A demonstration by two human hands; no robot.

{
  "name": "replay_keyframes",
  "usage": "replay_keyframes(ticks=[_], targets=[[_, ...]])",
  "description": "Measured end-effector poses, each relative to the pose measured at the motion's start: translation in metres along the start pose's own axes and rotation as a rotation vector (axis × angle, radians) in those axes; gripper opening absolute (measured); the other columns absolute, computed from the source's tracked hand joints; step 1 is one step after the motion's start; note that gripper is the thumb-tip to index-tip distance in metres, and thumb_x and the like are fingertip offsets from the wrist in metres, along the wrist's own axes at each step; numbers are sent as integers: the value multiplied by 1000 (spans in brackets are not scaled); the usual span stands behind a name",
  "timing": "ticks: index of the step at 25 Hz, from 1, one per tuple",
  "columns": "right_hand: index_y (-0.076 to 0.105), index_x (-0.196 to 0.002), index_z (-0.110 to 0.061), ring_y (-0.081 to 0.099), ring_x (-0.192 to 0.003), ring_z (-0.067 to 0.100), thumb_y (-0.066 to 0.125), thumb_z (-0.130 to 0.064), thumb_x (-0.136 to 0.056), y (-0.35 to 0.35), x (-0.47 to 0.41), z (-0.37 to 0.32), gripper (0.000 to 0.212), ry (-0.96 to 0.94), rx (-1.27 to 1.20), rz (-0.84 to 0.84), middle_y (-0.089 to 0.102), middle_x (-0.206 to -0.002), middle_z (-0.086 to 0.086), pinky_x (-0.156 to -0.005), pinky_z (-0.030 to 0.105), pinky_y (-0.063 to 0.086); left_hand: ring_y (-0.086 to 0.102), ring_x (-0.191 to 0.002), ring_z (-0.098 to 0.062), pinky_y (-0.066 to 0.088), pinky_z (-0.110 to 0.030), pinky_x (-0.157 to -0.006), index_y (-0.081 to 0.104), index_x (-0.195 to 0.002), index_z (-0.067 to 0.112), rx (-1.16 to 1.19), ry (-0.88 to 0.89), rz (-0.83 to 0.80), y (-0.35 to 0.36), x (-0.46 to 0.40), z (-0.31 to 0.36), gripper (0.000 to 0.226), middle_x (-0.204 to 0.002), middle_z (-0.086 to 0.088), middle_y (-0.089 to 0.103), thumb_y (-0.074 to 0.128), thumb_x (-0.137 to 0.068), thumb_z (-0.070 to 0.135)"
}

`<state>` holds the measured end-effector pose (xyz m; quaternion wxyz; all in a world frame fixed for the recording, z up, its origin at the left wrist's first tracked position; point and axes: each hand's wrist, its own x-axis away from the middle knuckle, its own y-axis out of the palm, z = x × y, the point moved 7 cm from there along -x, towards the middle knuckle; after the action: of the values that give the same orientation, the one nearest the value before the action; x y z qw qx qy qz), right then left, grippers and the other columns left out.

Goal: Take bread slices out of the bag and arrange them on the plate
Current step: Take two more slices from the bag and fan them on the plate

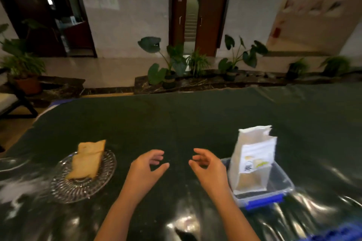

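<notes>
Pale glossy walls (pixel 137 15) rise far off, a dark wooden door (pixel 207 10) ajar onto stairs; potted plants (pixel 170 64) line a dark stone ledge (pixel 215 82)

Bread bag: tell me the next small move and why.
Probably reach the right hand to the bread bag standing in the blue-edged container. Both hands are empty, the left hand too, and two slices already lie on the glass plate.

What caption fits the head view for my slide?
Two empty hands, left hand and right hand, between plated bread slices and upright bag.
</notes>
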<state>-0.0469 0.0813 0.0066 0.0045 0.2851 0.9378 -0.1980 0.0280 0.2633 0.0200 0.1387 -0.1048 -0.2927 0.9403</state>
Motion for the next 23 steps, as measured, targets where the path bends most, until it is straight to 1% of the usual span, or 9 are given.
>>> replay_keyframes(ticks=[3,5,8,11,13,15,19,20,23], targets=[[63,-105,-22,63,-78,5,73,-15,-74,-54,13,19,33,4,-2,3,66,-83,-7,-68,10,47,57,-82,8,36,-4,-64,60,-107,29,-29,28,-47,40,17,42,35,-89,18,61,73,-74,27],[63,-105,-21,63,-80,5,73,-15,-74,-83,16,25,32,-8,-5,-3,66,-85,-6,-69,8,46,55,-83,9,36,-6,-64,59,-107,32,-46,49,-65,61,20,65,36,-90,21,59,72,-74,28],[62,-107,-26,61,-83,-1,71,-22,-77,-120,6,29,31,-40,26,-12,66,-91,-10,-75,11,47,55,-84,10,36,-7,-62,56,-107,37,-89,80,-92,94,14,94,36,-90,23,57,71,-75,32],[59,-109,-30,59,-89,3,69,-29,-78,-149,-17,36,32,-40,54,6,61,-95,-14,-80,17,49,58,-84,8,39,-7,-62,57,-103,39,-77,105,-99,125,-8,115,32,-90,22,59,71,-74,33],[56,-113,-31,58,-98,7,68,-33,-79,-168,-34,46,37,9,65,2,61,-105,-12,-86,25,51,58,-83,8,39,-7,-61,58,-100,38,-51,119,-105,147,-27,131,29,-89,22,59,71,-75,31],[56,-116,-30,59,-100,8,69,-32,-78,-189,-51,54,40,43,78,-9,63,-112,-6,-89,29,52,59,-83,5,41,-8,-65,61,-99,33,-18,127,-93,169,-46,147,27,-89,21,60,72,-75,27],[56,-113,-35,60,-96,5,70,-29,-77,-227,-80,66,39,14,102,-82,65,-109,-8,-87,28,53,61,-87,-2,51,-23,-77,63,-100,25,-8,102,-141,214,-70,173,25,-95,10,64,71,-77,23],[56,-112,-36,60,-95,5,70,-27,-77,-234,-90,71,38,5,79,-94,65,-108,-8,-86,26,53,61,-87,-3,52,-24,-77,63,-102,24,-27,97,-144,225,-76,176,25,-96,9,64,70,-77,24],[56,-111,-36,60,-95,4,70,-24,-78,-246,-121,82,38,-17,15,-159,64,-108,-9,-82,19,51,60,-87,-4,51,-22,-73,62,-103,25,-107,36,-110,246,-87,175,26,-99,10,63,68,-78,30]])
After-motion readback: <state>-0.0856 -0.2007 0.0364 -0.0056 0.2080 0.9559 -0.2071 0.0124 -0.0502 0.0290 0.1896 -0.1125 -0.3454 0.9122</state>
